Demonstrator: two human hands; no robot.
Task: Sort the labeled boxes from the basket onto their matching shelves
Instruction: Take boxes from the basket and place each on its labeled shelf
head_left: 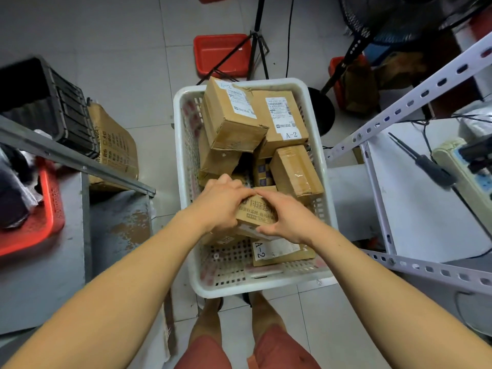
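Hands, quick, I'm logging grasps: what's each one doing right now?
Left hand: grips the printed cardboard box from its left side.
Right hand: grips the same box from its right side, over the white basket.

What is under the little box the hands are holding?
Under the small printed box, held by the left hand and right hand, lies a flat box labelled A-2 on the white basket floor. The held box and hands cover part of it.
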